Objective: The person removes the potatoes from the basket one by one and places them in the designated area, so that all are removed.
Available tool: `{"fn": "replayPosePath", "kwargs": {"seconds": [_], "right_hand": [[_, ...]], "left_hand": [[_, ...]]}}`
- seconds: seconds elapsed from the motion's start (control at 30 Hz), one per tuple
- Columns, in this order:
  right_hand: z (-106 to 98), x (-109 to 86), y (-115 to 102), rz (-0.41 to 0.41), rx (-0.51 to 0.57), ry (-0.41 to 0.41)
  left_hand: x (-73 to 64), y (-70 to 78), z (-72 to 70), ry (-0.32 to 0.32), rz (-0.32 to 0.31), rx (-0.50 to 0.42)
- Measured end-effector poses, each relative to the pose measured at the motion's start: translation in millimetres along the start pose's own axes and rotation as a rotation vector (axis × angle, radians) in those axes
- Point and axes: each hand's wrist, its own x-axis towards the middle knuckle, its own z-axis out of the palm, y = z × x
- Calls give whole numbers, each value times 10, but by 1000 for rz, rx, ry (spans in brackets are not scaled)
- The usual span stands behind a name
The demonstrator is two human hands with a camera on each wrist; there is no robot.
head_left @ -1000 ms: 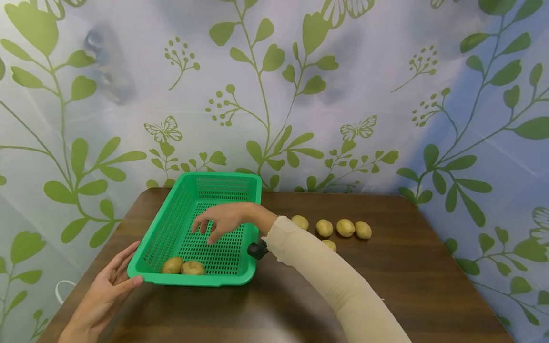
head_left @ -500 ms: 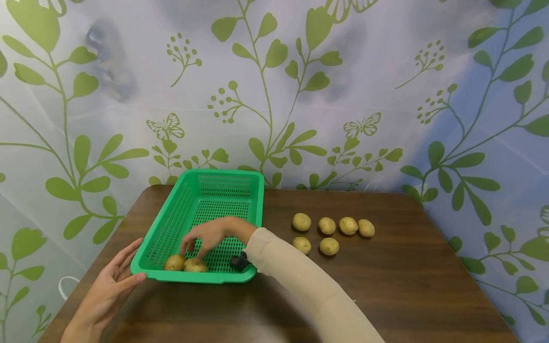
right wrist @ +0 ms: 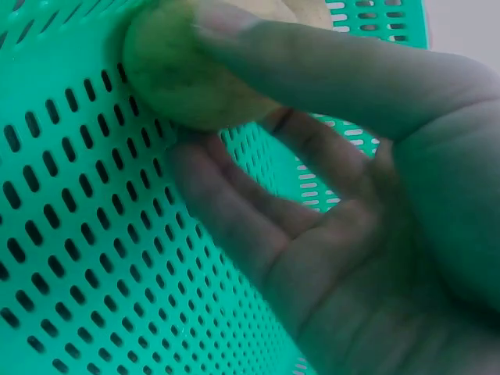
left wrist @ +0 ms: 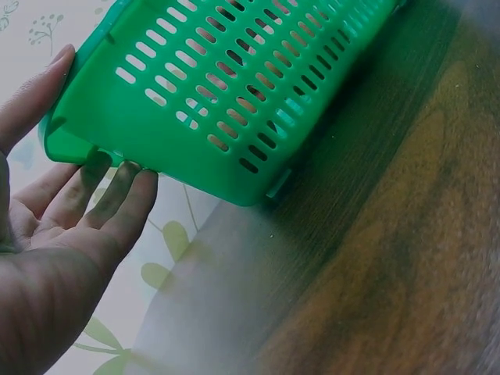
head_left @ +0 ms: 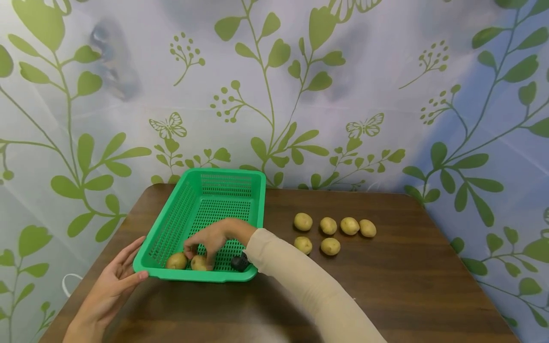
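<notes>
A green plastic basket [head_left: 193,275] with slotted walls stands on the table's left side. My left hand [head_left: 105,288] holds its near left corner; in the left wrist view the thumb lies on one side of the rim and the fingers [left wrist: 129,203] on the other. Inside the basket, my right hand [head_left: 212,238] grips a potato [head_left: 198,263] by the near wall. Thumb and fingers close around that potato [right wrist: 183,74] in the right wrist view. Just left of it a second potato [head_left: 176,261] rests on the basket floor.
Several potatoes [head_left: 330,247] lie in two loose rows on the brown wooden table [head_left: 394,286], right of the basket. A leaf-patterned curtain [head_left: 300,119] hangs behind the table. A white cable [head_left: 66,285] shows past the left table edge.
My right hand has come down toward the basket's near side and taken hold of the right potato there, which has shifted slightly. The left hand keeps its grip on the corner.
</notes>
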Motion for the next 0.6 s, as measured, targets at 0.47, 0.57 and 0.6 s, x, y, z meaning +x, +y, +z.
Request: {"fn": "replayPosePath", "kwargs": {"seconds": [0.47, 0.57, 0.6], "right_hand": [[-80, -155, -44, 55, -54, -35], [-123, -233, -45, 39, -8, -17], [-138, -261, -49, 36, 9, -10]], "left_hand": [[4, 0, 5, 3, 3, 4], [5, 3, 9, 5, 6, 5], [7, 3, 11, 6, 7, 5]]}}
